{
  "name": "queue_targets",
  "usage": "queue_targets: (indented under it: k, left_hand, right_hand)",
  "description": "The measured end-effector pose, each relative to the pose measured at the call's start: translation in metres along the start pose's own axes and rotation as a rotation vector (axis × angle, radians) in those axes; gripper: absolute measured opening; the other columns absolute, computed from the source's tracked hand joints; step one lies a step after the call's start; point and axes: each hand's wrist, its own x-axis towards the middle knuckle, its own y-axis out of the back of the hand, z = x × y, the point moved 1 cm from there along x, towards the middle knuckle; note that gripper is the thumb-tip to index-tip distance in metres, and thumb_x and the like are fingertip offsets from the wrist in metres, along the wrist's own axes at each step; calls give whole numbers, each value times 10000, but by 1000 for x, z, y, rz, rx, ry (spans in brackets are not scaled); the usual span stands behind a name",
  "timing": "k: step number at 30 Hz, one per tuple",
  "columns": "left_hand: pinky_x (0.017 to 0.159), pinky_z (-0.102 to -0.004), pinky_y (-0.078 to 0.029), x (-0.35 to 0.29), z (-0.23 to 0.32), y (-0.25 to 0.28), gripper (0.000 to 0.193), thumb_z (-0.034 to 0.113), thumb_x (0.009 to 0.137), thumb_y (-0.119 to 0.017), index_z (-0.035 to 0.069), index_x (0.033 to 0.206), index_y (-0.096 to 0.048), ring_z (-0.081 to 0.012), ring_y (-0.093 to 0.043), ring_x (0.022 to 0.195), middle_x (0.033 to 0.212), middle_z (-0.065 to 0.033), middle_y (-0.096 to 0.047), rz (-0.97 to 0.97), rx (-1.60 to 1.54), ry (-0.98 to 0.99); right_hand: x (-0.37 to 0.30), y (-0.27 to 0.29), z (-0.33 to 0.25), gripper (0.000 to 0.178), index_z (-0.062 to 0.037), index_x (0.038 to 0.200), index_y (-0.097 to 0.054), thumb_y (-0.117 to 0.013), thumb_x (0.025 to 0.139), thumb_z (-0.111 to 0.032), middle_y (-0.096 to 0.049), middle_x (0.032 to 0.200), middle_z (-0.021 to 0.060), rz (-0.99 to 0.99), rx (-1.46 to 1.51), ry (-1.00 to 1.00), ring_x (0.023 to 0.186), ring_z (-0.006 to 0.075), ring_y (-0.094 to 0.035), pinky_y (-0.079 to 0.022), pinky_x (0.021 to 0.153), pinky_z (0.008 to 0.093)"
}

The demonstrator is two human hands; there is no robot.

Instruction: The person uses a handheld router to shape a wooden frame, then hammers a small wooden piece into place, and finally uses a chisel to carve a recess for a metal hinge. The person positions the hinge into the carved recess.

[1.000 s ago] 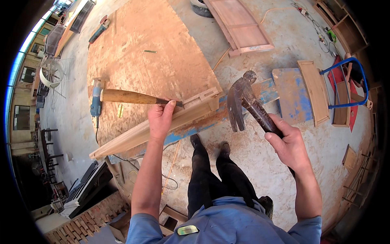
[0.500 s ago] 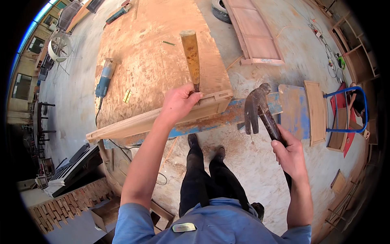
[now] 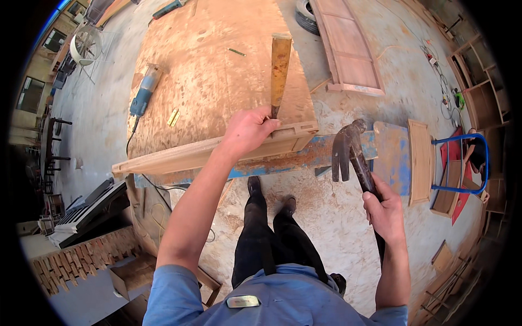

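Note:
My left hand is closed round the metal shank of a chisel, whose worn yellow handle points up. The blade's tip is hidden behind the fingers, at the upper edge of a wooden panel. That panel stands on its edge along the near side of the workbench, with slots cut near its right end. Off to the right, my right hand grips a claw hammer by its dark handle. The hammer head is raised in the air, apart from the chisel.
The plywood-topped workbench carries a blue corded power tool, small yellow pieces and a pencil-like stub. Beyond it lie a tyre and a long wooden panel. A blue metal frame stands on the right.
The chisel handle has become more upright, and my left hand has shifted slightly right along the panel's edge. The hammer stays raised, a little lower in view.

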Motion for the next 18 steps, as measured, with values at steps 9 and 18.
queue_targets:
  k: [9,18]
  left_hand:
    - [652,-391,-506,2,-2,-1,237,266,916,-737,39,918,-668,-281,-653,696,750,-140,-672,-18,-37,-13]
    - [654,-387,-507,3,0,-2,245,270,926,-734,37,920,-658,-270,-650,692,752,-140,-673,-11,-54,0]
  right_hand:
    - [-1,-3,2,462,-56,1383,-609,-681,927,-64,-555,725,-29,-2,12,-17,581,46,-479,-422,520,244]
    - [0,-3,7,459,-60,1384,-611,-680,931,-75,-547,720,-36,-10,21,-24,578,39,-475,-417,513,240]
